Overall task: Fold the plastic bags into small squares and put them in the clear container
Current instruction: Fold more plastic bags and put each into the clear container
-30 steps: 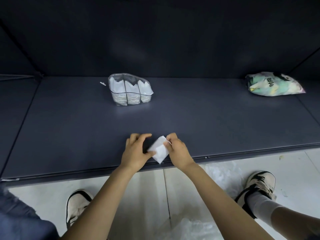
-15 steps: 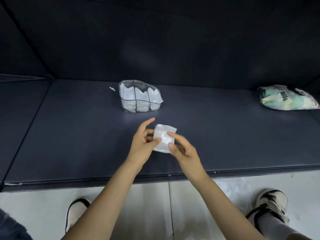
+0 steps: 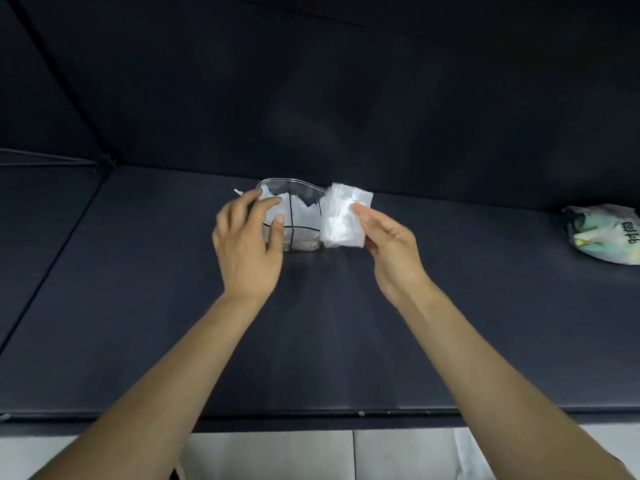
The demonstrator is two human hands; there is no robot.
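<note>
A clear container (image 3: 304,216) with dark dividers stands at the back middle of the dark surface, holding white folded bags. My right hand (image 3: 391,244) pinches a folded white plastic bag square (image 3: 343,220), held upright in front of the container's right end. My left hand (image 3: 247,237) reaches to the container's left end with fingers spread, its fingertips at the container's wall and rim. The container's left compartment is partly hidden by that hand.
A colourful printed bag (image 3: 604,233) lies at the far right of the dark surface (image 3: 138,306). A small white scrap (image 3: 237,192) sits just left of the container. Pale floor tiles (image 3: 277,455) show below the surface's front edge.
Both hands moved forward from the front edge toward the container. My left hand let go of the folded bag and reached the container; my right hand carried the bag up to it.
</note>
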